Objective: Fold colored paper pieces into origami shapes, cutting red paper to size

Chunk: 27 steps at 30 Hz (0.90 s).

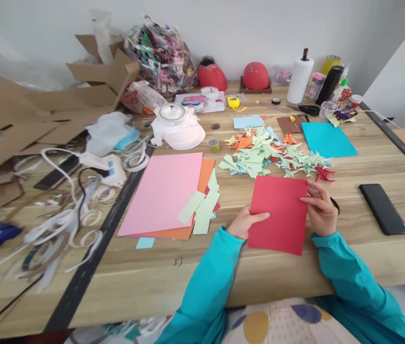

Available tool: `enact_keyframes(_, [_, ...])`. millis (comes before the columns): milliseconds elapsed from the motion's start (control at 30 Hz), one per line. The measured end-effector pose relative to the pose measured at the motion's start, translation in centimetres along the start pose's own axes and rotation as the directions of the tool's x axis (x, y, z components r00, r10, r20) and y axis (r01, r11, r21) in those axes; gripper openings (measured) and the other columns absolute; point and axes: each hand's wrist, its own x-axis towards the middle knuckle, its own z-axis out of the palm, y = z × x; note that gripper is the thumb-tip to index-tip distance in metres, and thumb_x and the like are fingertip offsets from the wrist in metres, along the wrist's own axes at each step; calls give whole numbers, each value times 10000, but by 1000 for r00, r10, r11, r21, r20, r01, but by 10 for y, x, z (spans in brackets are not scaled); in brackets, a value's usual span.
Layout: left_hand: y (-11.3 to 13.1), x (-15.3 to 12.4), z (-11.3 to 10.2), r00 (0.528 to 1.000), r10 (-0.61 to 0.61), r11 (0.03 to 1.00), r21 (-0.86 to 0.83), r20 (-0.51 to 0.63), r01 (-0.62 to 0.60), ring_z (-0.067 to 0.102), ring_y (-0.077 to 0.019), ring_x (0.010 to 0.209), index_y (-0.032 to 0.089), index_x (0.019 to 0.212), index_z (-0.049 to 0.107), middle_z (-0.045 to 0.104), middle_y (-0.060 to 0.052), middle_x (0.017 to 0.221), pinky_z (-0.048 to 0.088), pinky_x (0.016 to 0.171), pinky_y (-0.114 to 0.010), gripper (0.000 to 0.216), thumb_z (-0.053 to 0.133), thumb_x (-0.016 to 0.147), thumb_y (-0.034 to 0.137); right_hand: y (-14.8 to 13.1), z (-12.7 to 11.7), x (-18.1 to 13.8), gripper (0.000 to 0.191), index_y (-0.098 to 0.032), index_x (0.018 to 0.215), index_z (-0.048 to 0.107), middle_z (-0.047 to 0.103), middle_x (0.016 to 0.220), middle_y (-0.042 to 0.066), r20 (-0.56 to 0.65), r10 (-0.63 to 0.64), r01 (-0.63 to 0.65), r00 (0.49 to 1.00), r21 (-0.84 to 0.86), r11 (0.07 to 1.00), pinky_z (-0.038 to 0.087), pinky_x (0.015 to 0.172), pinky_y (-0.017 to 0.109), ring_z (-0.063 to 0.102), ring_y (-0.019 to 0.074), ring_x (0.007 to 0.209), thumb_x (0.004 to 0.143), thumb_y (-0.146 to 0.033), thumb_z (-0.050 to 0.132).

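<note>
A red sheet of paper [279, 213] lies in front of me on the wooden table [367, 239], held at both side edges. My left hand [244, 222] pinches its left edge, thumb on top and fingers under the sheet. My right hand [320, 208] grips the right edge with fingers curled over it. Both arms wear teal sleeves. Just beyond the sheet lies a heap of folded paper shapes [274, 155], mostly pale green, with orange and red ones among them.
A pink sheet [163, 193] over an orange one lies to the left, with green strips [204, 208] beside it. A blue sheet [327, 139] and a black phone [383, 209] lie right. Cardboard, tape rolls, a paper-towel roll [299, 79] and scissors [308, 109] crowd the far and left sides.
</note>
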Motion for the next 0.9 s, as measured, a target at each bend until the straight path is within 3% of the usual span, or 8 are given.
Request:
enact_keyframes(267, [0,0,-4,998,-49,993,-109,38,53,700,-299,925,129,999,697,741,-119,975,515,905,-434,427,834,609,240,0,-1,-2,367,-313,970,740,531,1338,46,54,-137,142,989,-104,984,548,954,438,577,281,1197,816,-23,576])
enact_keyframes(500, [0,0,-4,997,-63,996,-59,46,66,683,-303,981,119,986,706,738,-130,988,507,923,-423,443,848,584,239,0,1,-4,397,-313,969,737,537,1320,39,75,-131,132,989,-6,991,538,964,476,572,288,1202,820,8,557])
enact_keyframes(700, [-4,1,3,998,-40,998,-48,56,43,675,-309,997,125,1015,699,731,-128,1020,487,943,-447,505,865,544,199,0,2,-6,286,-276,897,740,558,1273,55,40,-146,149,988,-96,984,557,930,457,596,274,1166,841,-58,564])
enact_keyframes(800, [-6,3,4,1000,4,998,-55,8,-4,673,-307,1003,130,1003,703,735,-120,1009,472,965,-456,499,870,539,207,2,1,-9,211,-267,983,713,581,1225,84,-42,-82,71,996,-214,974,561,904,446,628,253,1092,852,-156,591])
enact_keyframes(900, [-6,4,5,998,50,998,-43,-41,-51,675,-306,992,130,970,711,741,-111,983,463,975,-462,488,879,521,218,5,0,-14,327,-244,1203,596,631,1150,113,-70,132,-142,989,-175,974,577,827,396,661,231,993,883,-302,571])
